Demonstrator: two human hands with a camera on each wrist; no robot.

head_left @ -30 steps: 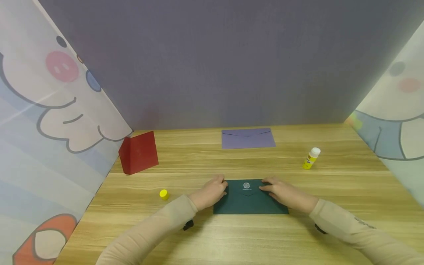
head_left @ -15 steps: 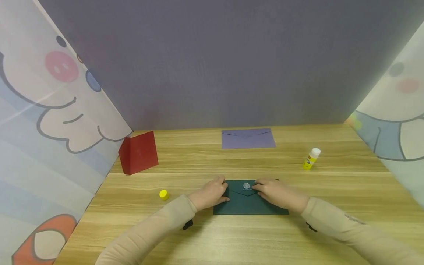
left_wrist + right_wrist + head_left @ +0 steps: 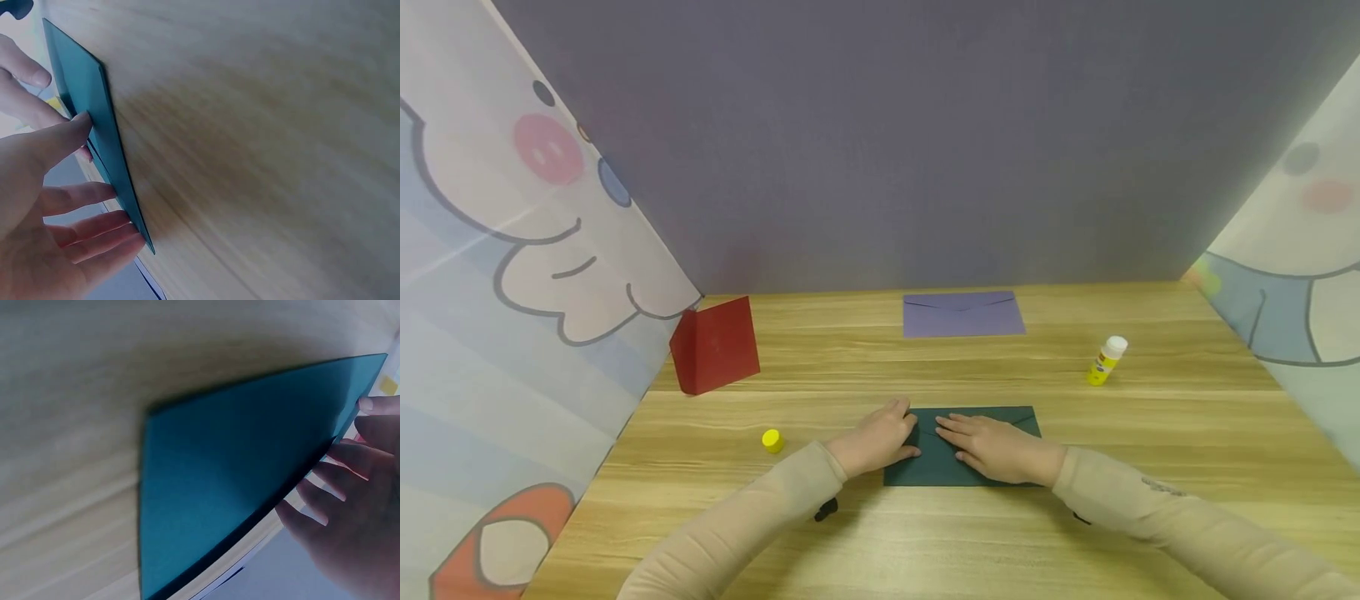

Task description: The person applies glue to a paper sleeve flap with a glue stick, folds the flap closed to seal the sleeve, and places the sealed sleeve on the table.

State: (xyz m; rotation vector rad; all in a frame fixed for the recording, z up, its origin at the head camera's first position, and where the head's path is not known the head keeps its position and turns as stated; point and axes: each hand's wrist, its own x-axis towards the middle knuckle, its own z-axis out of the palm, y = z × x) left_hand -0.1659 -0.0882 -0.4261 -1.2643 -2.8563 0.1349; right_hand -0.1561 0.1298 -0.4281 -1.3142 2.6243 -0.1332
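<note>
A dark green envelope lies on the table in front of me, its pointed flap folded down. My left hand rests on its left end, and in the left wrist view the thumb and fingertips touch the green paper. Across the flap my right hand lies with its fingers extended, hiding the flap's point and the printed emblem. From the right wrist view, those fingertips are spread along the far part of the envelope. Neither hand grips anything.
Behind the green envelope is a closed purple envelope. A red envelope with its flap raised lies at the back left. The yellow-and-white glue stick stands at the right, and a small yellow cap sits left of my left hand.
My right hand has slid left along the flap, from the envelope's right end to its middle, covering the emblem. The left hand has stayed at the left end, its thumb now lower on the paper.
</note>
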